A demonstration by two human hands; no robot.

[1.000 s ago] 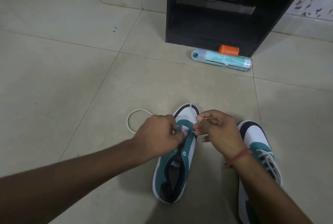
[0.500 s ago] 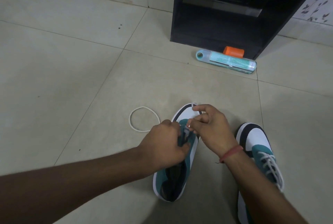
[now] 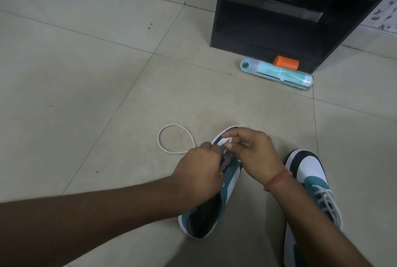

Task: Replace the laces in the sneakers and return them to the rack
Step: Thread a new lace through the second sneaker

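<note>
A teal, white and black sneaker (image 3: 214, 208) lies on the floor with its toe pointing away from me. My left hand (image 3: 198, 177) grips its eyelet flap near the toe end. My right hand (image 3: 250, 151) pinches the end of a white lace (image 3: 165, 148) just above the toe. The rest of the lace curls in a loop on the tiles to the left. A second, laced sneaker (image 3: 311, 183) lies to the right, partly hidden by my right forearm. The black shoe rack (image 3: 279, 15) stands at the back.
A teal tube-shaped package (image 3: 277, 75) and an orange cylinder (image 3: 286, 63) lie on the floor at the rack's foot. Beige floor tiles (image 3: 86, 73) spread out to the left. A patterned wall (image 3: 384, 13) borders the rack on the right.
My right hand has lifted toward the shoe's toe, pulling the lace end up. My left hand has slid further over the eyelets. The lace loop on the floor looks wider.
</note>
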